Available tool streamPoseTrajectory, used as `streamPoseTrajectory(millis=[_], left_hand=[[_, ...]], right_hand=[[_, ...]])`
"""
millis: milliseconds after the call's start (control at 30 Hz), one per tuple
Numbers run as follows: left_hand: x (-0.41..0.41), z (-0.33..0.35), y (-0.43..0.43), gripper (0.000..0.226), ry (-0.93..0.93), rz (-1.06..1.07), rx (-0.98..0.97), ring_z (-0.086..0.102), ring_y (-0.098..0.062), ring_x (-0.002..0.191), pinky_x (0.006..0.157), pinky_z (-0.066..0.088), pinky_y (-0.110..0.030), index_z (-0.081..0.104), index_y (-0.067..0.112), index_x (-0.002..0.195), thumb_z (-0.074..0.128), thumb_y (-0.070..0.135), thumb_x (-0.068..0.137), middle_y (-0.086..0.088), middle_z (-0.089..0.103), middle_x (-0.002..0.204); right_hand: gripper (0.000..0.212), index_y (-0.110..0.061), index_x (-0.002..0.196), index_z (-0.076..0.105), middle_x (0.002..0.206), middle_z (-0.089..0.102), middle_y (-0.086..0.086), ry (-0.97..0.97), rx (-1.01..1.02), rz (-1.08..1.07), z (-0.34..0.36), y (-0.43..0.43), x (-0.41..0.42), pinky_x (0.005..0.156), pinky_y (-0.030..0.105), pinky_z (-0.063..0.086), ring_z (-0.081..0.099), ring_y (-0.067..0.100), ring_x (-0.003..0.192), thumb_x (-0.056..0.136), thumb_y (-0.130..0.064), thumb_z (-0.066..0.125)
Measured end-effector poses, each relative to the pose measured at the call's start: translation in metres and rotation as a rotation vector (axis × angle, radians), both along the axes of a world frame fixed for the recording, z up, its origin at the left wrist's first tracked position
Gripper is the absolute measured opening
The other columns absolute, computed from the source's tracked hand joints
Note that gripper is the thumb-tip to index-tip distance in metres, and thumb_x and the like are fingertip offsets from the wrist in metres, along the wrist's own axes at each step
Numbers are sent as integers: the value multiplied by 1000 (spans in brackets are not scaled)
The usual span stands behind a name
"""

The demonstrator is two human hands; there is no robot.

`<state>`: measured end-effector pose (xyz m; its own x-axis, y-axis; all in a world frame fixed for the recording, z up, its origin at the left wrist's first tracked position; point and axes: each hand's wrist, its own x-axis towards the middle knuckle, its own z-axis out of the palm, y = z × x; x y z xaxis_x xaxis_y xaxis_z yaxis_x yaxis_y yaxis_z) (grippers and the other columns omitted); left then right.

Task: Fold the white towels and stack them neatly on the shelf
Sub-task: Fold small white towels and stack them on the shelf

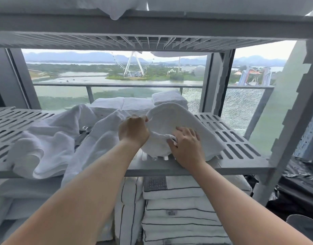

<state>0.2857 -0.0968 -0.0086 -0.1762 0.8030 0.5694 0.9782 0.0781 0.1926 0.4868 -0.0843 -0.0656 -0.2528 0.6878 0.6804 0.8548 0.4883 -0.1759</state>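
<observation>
Status: task looks partly done, judging from the layout. Folded white stack sits at the back of the slatted shelf, with a second folded pile just beside it on the right, a bit taller. Those read as finished. In progress: one white towel lying on the shelf front, right of centre, partly bunched, near edge hanging slightly over the shelf lip. Left hand is clenched on a pinch of that towel's left edge, lifted off the shelf. Right hand rests on the towel's near part, fingers curled around a fold of cloth, thumb side hidden so exact grip is hard to tell. Remaining: loose towel heap on the left of the same shelf, unfolded, one length draping over the front edge. At least two pieces there, count unclear. Striped towels on the level below are already stacked and don't look like part of this job. Estimate: roughly midway, current towel not yet squared.
</observation>
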Motion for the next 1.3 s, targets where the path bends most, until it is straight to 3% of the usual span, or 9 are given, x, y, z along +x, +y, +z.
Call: streamPoseTrajectory(millis=[133,267,433,567,667,800,933,1100,1300], left_hand=[[-26,6,0,37,138,-27,-61,58,-30,109,92,43,-41,69,30,121,51,25,89,-6,66,115],[-32,0,-1,39,188,-79,-87,60,-33,101,87,44,-40,72,17,111,41,33,95,-10,64,111],[-30,-12,5,46,44,-212,-173,59,-34,118,94,51,-43,50,19,138,47,32,94,-10,57,133],[-19,-27,13,61,-138,-299,-258,53,-35,126,99,47,-48,36,21,147,51,38,90,-8,42,151],[-10,-36,19,68,-121,-286,-313,49,-36,129,101,45,-50,31,23,150,51,47,89,-9,38,153],[1,-38,25,65,-149,-277,-294,45,-32,132,103,42,-48,34,25,148,52,45,89,-3,42,149],[17,-36,30,64,-313,-351,-323,36,-28,140,111,36,-44,36,24,150,55,32,89,1,37,155],[59,-33,41,65,-412,-409,-302,41,-23,137,110,37,-37,38,28,150,57,29,87,1,40,154],[129,-32,58,56,-601,-508,-263,54,-25,120,100,43,-35,47,32,143,61,26,89,-9,57,136]], right_hand=[[55,-26,128,62,148,46,8,-2,-41,27,-4,-4,-17,118,50,22,33,28,143,87,-62,55],[70,-33,140,47,161,24,6,-67,-149,-71,-12,-2,-26,122,55,5,8,28,153,83,-73,48],[38,-31,122,65,160,27,7,-128,-175,-307,-22,3,-27,119,63,6,8,35,151,95,-48,44],[38,-38,133,55,164,19,3,-60,-174,-371,-32,3,-15,117,66,10,6,36,151,98,-46,43],[45,-40,144,43,166,10,1,-4,-247,-375,-32,6,-8,115,68,13,3,34,152,100,-47,40],[47,-43,149,31,167,-1,0,19,-369,-410,-27,17,5,116,69,4,-6,34,152,103,-42,29],[51,-42,153,24,168,-5,1,3,-517,-470,-17,35,27,116,68,-1,-11,39,151,103,-32,25],[56,-40,155,18,167,-8,2,-4,-564,-487,-11,53,58,115,69,-2,-11,41,151,101,-28,27],[59,-27,156,24,167,12,5,132,-557,-387,-3,62,113,118,66,3,2,35,153,99,-37,33]])
